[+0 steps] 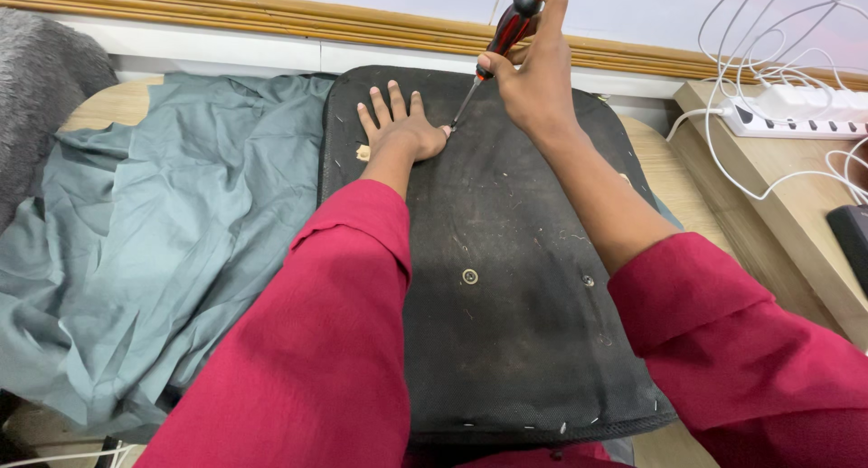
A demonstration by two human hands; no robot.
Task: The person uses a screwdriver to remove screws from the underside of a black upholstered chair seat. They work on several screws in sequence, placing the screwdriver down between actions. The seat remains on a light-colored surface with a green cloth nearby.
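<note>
Two hands work at the far end of a black fabric-covered seat pad (506,251) that lies underside-up on the bench (674,183). The right hand (533,75) is closed tight around the red-and-black handle of a screwdriver (502,34), whose thin shaft slants down so that its tip meets the fabric just beside the left thumb. The left hand (398,124) lies flat and open on the pad, fingers spread, holding nothing and pressing the cover down. As a judgement, the work on the pad looks partly done: a small patch of bare wood shows at the left edge near the left hand, and many staples or bits of them lie scattered over the fabric and along the near edge, while the cover is otherwise in place and two round metal fittings (469,275) sit in it nearer the person. A grey-green cloth (154,233) is spread and rumpled to the left of the pad, touching its edge. To the right, a white power strip (796,115) with white cables rests on a raised wooden ledge. No container is visible anywhere in view.
</note>
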